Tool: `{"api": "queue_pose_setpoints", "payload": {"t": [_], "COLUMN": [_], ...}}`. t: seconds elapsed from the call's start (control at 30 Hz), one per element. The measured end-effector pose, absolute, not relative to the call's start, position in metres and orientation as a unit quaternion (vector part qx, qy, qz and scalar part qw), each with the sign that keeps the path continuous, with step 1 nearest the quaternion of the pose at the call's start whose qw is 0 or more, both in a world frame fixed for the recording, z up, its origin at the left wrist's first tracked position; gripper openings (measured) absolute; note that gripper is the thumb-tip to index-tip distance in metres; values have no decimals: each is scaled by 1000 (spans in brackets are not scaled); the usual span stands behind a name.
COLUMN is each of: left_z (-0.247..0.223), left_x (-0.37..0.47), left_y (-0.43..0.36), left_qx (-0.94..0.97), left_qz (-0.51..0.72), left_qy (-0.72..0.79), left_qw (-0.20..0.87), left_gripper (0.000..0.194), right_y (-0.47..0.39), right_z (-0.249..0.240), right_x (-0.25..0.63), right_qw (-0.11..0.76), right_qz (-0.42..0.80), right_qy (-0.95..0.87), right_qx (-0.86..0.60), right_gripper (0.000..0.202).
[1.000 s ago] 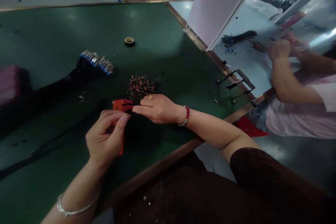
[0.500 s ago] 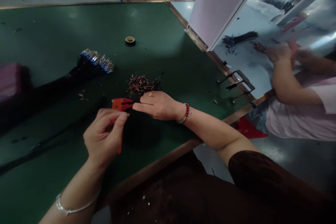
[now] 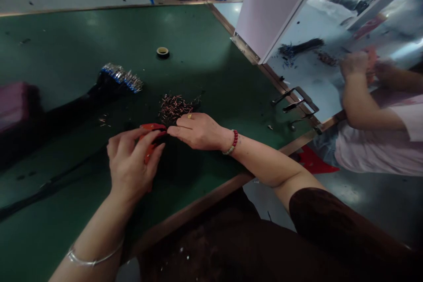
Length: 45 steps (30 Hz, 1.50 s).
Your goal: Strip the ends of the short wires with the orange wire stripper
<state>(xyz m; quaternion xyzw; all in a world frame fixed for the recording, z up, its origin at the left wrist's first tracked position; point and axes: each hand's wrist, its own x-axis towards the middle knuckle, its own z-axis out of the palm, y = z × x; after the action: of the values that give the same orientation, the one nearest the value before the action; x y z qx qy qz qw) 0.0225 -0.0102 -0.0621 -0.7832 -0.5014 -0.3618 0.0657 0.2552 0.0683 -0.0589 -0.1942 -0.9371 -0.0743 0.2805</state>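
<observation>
My left hand (image 3: 130, 156) is bent around an orange-red wire stripper (image 3: 149, 154), its fingers lying over the tool's head and its thumb a little apart below. Much of the tool is covered by that hand. Beside the jaws, my right hand (image 3: 200, 131) is closed in a pinch; whatever sits between its fingertips is too small or hidden to make out. Just behind it lies a heap of short copper-coloured pieces (image 3: 175, 106). A thick black cable bundle (image 3: 99, 88) with blue and silver metal ends rests on the green table (image 3: 205, 48) to the left.
A tape roll (image 3: 162, 52) stands farther back. At left are a pinkish block (image 3: 13, 101) and a thin black cable (image 3: 49, 185). A black metal bracket (image 3: 299, 101) sits by the right edge. Beyond a white panel (image 3: 277, 9), another person's hands (image 3: 358, 66) hold an orange tool.
My left hand has shifted its fingers from a pinch in front of the wire stripper to lying over its head, covering more of it. My right hand has barely moved.
</observation>
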Motion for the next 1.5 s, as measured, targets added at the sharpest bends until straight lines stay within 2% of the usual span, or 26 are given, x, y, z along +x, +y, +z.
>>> {"api": "queue_pose_setpoints", "payload": {"t": [0.1, 0.2, 0.37, 0.47, 0.8, 0.97, 1.13, 1.23, 1.37, 1.5], "left_z": [-62, -59, -54, -52, -57, -56, -56, -58, -63, -64], "left_x": [23, 24, 28, 29, 34, 33, 32, 35, 41, 35], "left_y": [-12, -14, -15, -17, -18, -17, -15, -16, -17, -17], "left_qx": [-807, -814, -831, -833, -843, -836, -837, -840, -837, -836], "left_qz": [-342, -313, -307, -289, -265, -273, -294, -302, -316, -312], "left_qy": [-466, -462, -434, -438, -440, -442, -440, -439, -444, -451], "left_qw": [121, 159, 163, 177, 158, 178, 137, 101, 49, 20], "left_gripper": [26, 27, 21, 25, 16, 3, 6, 8, 10, 13], "right_y": [65, 64, 64, 63, 56, 53, 62, 69, 71, 78], "right_z": [-56, -56, -57, -55, -59, -59, -60, -65, -73, -77], "right_x": [253, 251, 250, 249, 246, 243, 248, 251, 248, 256], "right_qw": [269, 235, 180, 166, 232, 228, 197, 189, 191, 188], "right_qz": [-71, -64, -37, -37, -98, -74, -51, -47, -49, -43], "right_qy": [-942, -952, -965, -969, -947, -950, -967, -973, -972, -971], "right_qx": [-186, -185, -186, -181, -199, -198, -156, -121, -125, -138], "right_gripper": [30, 30, 29, 27, 28, 28, 27, 33, 38, 35]}}
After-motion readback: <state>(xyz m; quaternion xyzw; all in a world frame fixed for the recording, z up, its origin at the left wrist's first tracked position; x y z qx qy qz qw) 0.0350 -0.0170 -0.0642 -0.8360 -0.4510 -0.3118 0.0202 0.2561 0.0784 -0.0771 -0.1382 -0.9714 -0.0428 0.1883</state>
